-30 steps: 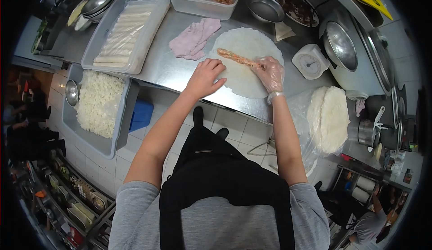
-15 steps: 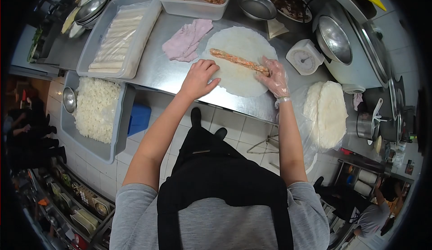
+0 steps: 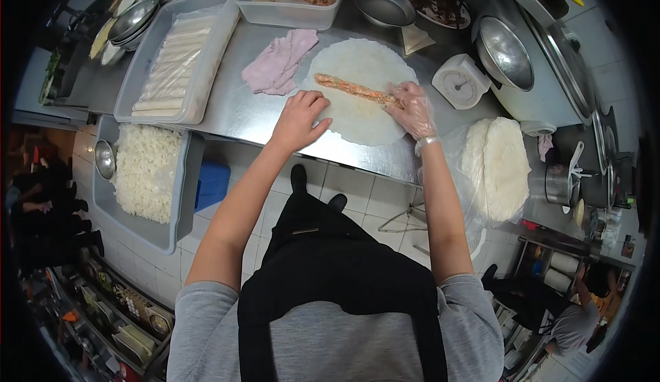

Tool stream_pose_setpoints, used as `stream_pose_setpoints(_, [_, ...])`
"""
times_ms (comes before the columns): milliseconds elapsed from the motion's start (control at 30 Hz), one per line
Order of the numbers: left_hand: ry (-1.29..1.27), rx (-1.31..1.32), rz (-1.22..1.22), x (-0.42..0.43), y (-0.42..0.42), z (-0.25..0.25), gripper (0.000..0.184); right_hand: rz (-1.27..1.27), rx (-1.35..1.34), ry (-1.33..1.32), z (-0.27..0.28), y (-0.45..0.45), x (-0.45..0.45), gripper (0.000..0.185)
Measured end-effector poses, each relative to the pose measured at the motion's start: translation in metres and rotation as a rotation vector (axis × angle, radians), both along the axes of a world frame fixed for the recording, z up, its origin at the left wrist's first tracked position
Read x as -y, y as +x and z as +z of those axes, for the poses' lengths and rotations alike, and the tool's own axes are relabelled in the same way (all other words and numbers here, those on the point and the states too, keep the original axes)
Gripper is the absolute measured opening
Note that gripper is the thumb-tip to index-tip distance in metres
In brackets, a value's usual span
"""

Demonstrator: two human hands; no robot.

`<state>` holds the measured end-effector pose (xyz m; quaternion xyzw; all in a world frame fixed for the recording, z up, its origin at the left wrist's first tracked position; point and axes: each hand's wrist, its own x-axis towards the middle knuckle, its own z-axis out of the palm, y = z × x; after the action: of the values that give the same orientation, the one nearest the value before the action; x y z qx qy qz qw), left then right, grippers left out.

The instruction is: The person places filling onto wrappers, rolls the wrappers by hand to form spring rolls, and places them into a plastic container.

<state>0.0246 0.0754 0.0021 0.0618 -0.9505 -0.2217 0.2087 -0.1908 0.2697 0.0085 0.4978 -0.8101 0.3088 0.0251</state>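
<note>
A round, thin white wrapper (image 3: 361,122) lies flat on the steel table. Across it runs a long orange strip of minced filling (image 3: 354,88). My left hand (image 3: 300,121) is bare and open, thumb apart, its fingers resting at the wrapper's left edge. In a clear plastic glove, my right hand (image 3: 412,110) has its fingers closed around the right end of the filling strip, partly hiding it. A folded pink cloth (image 3: 278,62) lies beyond my left hand.
Finished rolls (image 3: 175,62) fill a plastic tub on the left. Shredded white food (image 3: 146,172) sits in a grey bin below. A filling tub (image 3: 292,14) and metal bowl (image 3: 385,7) stand behind. A scale (image 3: 459,82) and stacked wrappers (image 3: 495,169) are on the right.
My right hand's fingers have drawn together on the filling's right end. My left hand stays at the wrapper's edge. The view has shifted slightly.
</note>
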Motion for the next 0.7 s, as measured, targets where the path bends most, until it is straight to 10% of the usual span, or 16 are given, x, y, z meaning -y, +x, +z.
stream_pose_setpoints(700, [0.003,0.003,-0.008,0.000,0.001,-0.001,0.033,-0.065,-0.076,-0.065,-0.012,0.000,-0.014,0.039])
